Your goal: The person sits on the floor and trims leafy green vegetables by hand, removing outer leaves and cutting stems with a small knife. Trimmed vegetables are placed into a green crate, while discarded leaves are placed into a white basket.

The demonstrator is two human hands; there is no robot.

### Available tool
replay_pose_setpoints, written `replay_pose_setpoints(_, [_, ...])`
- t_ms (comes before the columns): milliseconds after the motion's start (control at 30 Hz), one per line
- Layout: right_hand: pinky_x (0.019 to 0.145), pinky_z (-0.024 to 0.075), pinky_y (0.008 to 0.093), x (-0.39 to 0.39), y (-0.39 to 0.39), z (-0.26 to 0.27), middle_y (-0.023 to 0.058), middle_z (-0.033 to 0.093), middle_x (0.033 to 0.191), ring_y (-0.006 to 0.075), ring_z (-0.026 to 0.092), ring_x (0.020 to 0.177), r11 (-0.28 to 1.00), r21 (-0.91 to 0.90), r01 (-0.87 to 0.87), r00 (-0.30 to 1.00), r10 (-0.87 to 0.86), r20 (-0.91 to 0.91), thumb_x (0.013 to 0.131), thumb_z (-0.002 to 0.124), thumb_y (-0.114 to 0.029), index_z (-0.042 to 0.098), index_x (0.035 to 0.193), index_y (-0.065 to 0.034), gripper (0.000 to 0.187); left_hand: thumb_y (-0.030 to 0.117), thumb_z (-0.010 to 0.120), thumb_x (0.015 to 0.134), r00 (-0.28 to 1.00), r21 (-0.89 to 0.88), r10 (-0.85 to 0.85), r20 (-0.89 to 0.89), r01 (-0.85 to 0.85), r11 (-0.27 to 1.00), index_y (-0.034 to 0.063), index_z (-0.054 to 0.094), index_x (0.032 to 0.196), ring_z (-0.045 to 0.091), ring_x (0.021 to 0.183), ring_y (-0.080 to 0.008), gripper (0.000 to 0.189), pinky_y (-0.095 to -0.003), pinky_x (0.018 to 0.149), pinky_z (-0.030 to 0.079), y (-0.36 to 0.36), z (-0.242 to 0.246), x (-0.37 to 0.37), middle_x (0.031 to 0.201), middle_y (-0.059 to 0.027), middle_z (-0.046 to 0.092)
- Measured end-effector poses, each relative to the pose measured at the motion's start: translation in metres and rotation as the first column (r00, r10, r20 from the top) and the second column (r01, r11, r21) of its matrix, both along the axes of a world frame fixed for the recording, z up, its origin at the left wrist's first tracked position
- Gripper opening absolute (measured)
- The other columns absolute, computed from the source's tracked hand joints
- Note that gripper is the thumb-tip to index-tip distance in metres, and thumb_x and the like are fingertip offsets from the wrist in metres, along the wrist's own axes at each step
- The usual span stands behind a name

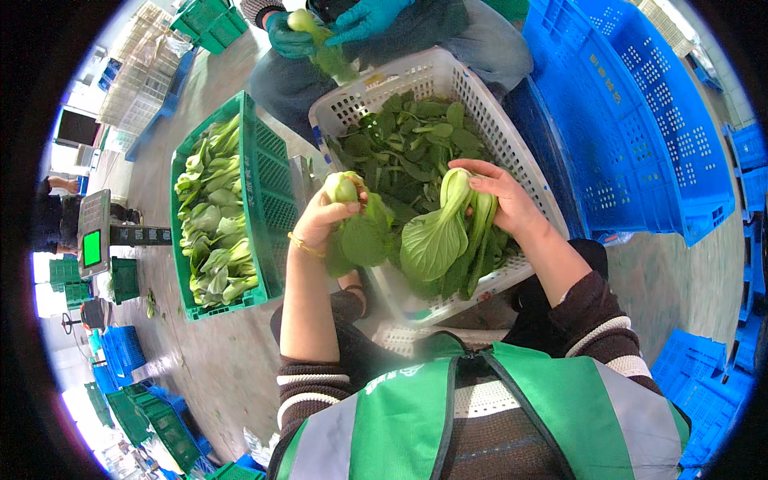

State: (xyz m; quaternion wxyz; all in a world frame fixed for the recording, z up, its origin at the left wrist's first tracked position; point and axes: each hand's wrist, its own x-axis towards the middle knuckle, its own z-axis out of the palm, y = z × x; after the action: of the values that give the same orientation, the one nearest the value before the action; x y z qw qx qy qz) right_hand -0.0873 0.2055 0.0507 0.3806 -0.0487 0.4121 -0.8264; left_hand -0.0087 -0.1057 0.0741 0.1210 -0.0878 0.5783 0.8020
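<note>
My left hand [327,217] grips a head of bok choy [360,225], its pale base up and its leaves hanging down. In my right hand [507,195] is a second bok choy [453,198], held by the base with broad leaves drooping. Both are above a white perforated plastic basket [510,135] that holds many loose dark green leaves [408,144]. Left of the basket, a green plastic crate [267,156] is filled with rows of bok choy [216,210].
Opposite me, a co-worker's teal-gloved hands [366,21] hold another bok choy [324,45]. Large blue crates [606,108] stand at the right. A scale display [94,234] with a green screen is beyond the green crate. Stacked crates [147,72] line the far left.
</note>
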Motion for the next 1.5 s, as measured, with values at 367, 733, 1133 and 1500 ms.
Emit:
replay_pose_setpoints(367, [0.069, 0.0523, 0.0269, 0.005, -0.005, 0.000, 0.0079, 0.068, 0.101, 0.0139, 0.064, 0.082, 0.965, 0.211, -0.156, 0.972, 0.188, -0.142, 0.080, 0.070, -0.014, 0.064, 0.115, 0.0001, 0.038, 0.012, 0.078, 0.068, 0.995, 0.184, -0.069, 0.079, 0.054, 0.981, 0.0055, 0.053, 0.114, 0.062, 0.085, -0.0191, 0.053, -0.0317, 0.080, 0.048, 0.011, -0.009, -0.003, 0.096, -0.0090, 0.064])
replay_pose_setpoints(733, [0.101, 0.0387, 0.0293, 0.016, -0.014, 0.004, 0.0079, 0.057, 0.127, 0.0148, 0.053, 0.115, 0.892, 0.277, -0.358, 0.825, 0.441, -0.354, 0.076, 0.073, -0.011, 0.049, 0.136, -0.0026, 0.065, 0.005, 0.083, 0.062, 0.884, -0.531, -0.461, 0.077, 0.428, 0.731, 0.0049, 0.053, 0.111, 0.057, 0.085, -0.0149, 0.057, -0.0298, 0.077, 0.048, 0.049, -0.027, -0.001, 0.093, -0.0027, 0.062])
replay_pose_setpoints(1133, [0.083, 0.0490, 0.0367, 0.032, -0.024, -0.026, 0.0142, 0.065, 0.096, 0.0287, 0.063, 0.091, 0.629, 0.762, -0.156, 0.549, 0.696, -0.462, 0.066, 0.076, -0.024, 0.061, 0.106, -0.0048, 0.047, 0.017, 0.083, 0.058, 0.808, -0.811, -0.540, 0.234, 0.469, 0.349, 0.0060, 0.054, 0.110, 0.064, 0.092, -0.0354, 0.061, -0.0409, 0.079, 0.050, 0.070, -0.041, 0.005, 0.095, -0.0181, 0.066])
replay_pose_setpoints(1500, [0.065, 0.0504, 0.0266, 0.007, -0.013, -0.018, 0.0104, 0.057, 0.126, 0.0129, 0.064, 0.081, 0.840, 0.542, -0.030, 0.893, 0.266, -0.363, 0.078, 0.068, -0.002, 0.051, 0.132, -0.0042, 0.057, 0.051, 0.058, 0.091, 0.965, 0.108, 0.008, 0.263, -0.037, 0.993, 0.0016, 0.054, 0.126, 0.060, 0.083, -0.0155, 0.061, -0.0297, 0.075, 0.050, 0.033, -0.031, -0.007, 0.094, -0.0064, 0.064])
